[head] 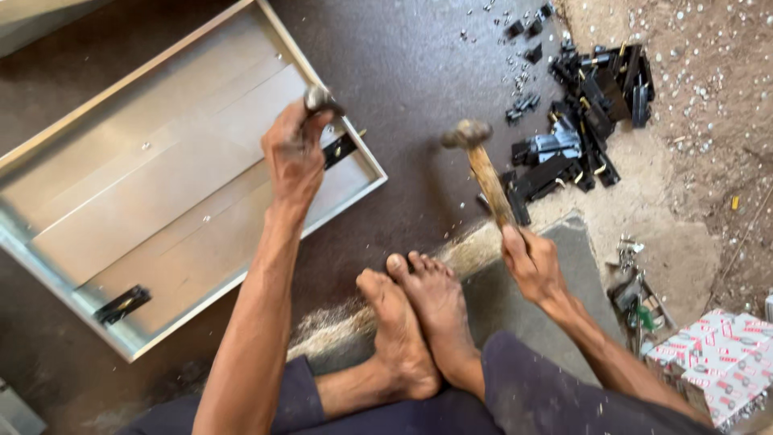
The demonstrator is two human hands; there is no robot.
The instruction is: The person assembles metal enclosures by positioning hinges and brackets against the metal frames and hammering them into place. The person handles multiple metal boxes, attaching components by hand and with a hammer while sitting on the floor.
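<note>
Bare feet (411, 322) sit crossed on the dark floor (419, 89), hands out past them. Right hand (531, 262) has its grip wrapped round a wooden-handled steel hammer (481, 165), handle slanting up-left, head raised right of the short steel punch (320, 100). Left hand (294, 153) is clamped on that punch, upright over the black hinge bracket (341, 148) at the edge of the shallow grey metal tray (161, 185). Hammer head is near the punch, not touching.
</note>
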